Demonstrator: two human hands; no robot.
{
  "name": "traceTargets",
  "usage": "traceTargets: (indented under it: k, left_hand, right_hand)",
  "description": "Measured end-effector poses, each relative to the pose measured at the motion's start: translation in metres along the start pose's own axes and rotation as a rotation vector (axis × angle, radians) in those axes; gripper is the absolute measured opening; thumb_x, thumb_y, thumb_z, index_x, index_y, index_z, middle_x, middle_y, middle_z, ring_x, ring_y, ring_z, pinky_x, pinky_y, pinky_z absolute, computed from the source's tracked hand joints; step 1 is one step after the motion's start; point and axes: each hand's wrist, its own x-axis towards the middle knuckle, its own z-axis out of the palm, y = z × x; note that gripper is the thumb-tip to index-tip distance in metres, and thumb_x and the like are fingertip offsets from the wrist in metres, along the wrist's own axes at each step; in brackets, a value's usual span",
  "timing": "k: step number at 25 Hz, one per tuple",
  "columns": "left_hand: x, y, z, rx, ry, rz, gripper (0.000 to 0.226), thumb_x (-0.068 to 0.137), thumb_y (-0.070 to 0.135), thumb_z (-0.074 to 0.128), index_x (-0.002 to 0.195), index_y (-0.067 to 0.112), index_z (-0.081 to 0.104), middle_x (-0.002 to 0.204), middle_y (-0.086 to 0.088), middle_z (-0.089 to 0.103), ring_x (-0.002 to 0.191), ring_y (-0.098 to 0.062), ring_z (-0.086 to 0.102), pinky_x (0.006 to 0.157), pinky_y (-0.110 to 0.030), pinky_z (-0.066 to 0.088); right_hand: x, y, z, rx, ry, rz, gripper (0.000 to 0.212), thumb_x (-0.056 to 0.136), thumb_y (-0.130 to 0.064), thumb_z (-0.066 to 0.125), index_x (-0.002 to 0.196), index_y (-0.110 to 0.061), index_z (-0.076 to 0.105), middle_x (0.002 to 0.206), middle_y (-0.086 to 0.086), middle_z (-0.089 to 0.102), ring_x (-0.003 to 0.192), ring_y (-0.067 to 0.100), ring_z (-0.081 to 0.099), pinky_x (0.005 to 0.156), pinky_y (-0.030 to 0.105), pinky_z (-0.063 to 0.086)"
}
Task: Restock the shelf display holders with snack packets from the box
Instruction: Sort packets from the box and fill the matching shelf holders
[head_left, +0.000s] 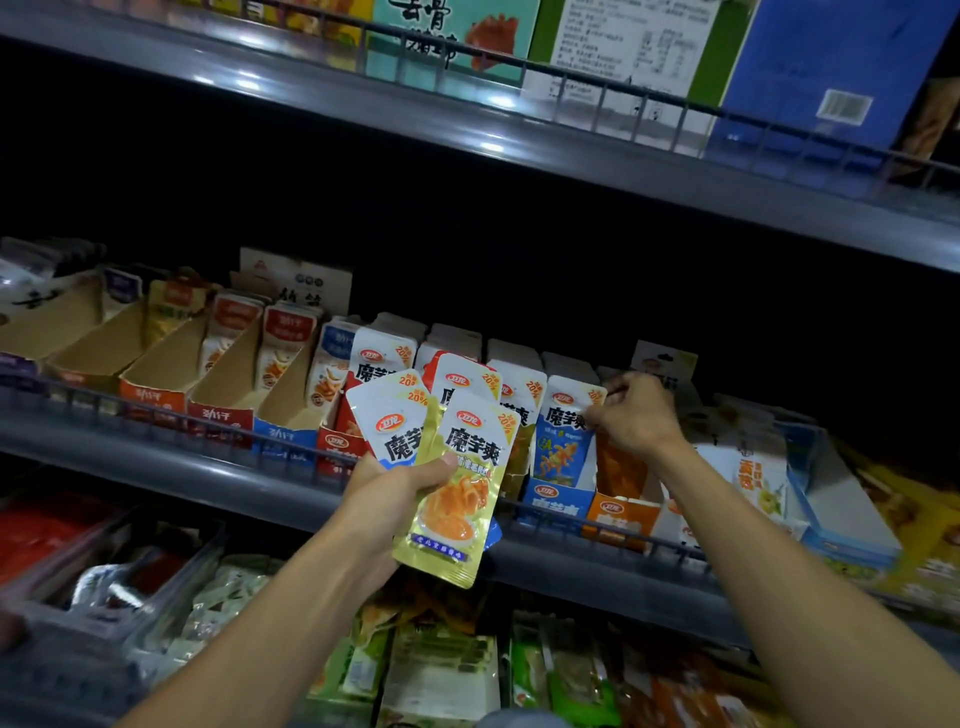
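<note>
The left hand (384, 499) grips a fan of snack packets (457, 478) — gold one foremost — while the right hand (636, 415) pinches a blue packet (563, 431) standing in its blue display holder (556, 501).

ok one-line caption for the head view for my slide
Left hand holds snack packets; right hand tucks a blue packet into its holder.

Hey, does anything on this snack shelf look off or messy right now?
Mostly tidy. The cardboard holders on the left look nearly empty, their few packets pushed to the back, while the holders by the hands look full.
</note>
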Motion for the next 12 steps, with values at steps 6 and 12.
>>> traceTargets:
  k: [6,12]
  left_hand:
    - [-0.001,-0.002,-0.001,-0.023,-0.018,0.001,0.054,0.074,-0.001,0.075,0.124,0.008,0.054,0.098,-0.016,0.075,0.082,-0.035,0.074,0.062,-0.043,0.059]
    - [-0.008,-0.006,0.003,0.021,-0.067,0.030,0.076,0.055,0.009,0.086,0.124,0.005,0.055,0.102,-0.020,0.073,0.089,-0.039,0.072,0.079,-0.055,0.057]
  right_hand:
    - [-0.011,-0.004,-0.007,-0.021,0.170,-0.058,0.026,0.086,-0.018,0.073,0.107,-0.007,0.061,0.084,-0.005,0.058,0.087,0.015,0.060,0.076,0.028,0.047]
    - [-0.065,-0.058,-0.007,0.262,-0.319,-0.165,0.083,0.070,-0.043,0.080,0.140,-0.021,0.040,0.112,-0.001,0.058,0.097,0.018,0.065,0.073,0.029,0.057]
